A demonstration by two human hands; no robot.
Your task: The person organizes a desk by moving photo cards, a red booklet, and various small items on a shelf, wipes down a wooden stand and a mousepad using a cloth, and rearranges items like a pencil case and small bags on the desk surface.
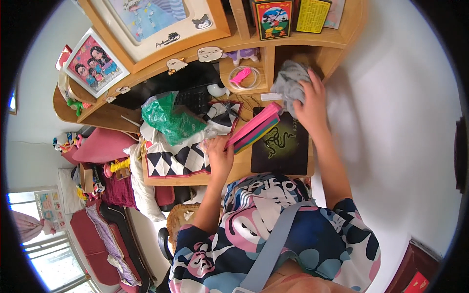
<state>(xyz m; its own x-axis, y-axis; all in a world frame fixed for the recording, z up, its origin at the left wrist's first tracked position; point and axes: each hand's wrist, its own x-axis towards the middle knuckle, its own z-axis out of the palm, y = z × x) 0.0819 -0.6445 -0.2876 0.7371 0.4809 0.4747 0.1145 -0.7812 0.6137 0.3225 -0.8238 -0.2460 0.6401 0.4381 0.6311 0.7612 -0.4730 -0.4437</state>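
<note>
My left hand [221,156] grips the lower end of a long, flat bundle [256,126] with pink, black, teal and yellow bands, in what looks like clear wrap. The bundle slants up to the right over the desk, its far end above a black mouse pad [282,163] with a green snake design. My right hand [312,100] holds a crumpled grey cloth [289,82] in front of the desk's right cubby [322,60]. A crinkled green plastic bag [172,122] lies left of the bundle, on a black-and-white diamond-patterned cloth [179,159].
A black keyboard [192,100] and dark monitor [154,86] stand behind the bag. On a small shelf lies a coiled white cord with a pink handle [241,76]. Framed pictures [97,62] and boxes [274,20] line the upper shelf. A white wall [384,110] rises on the right.
</note>
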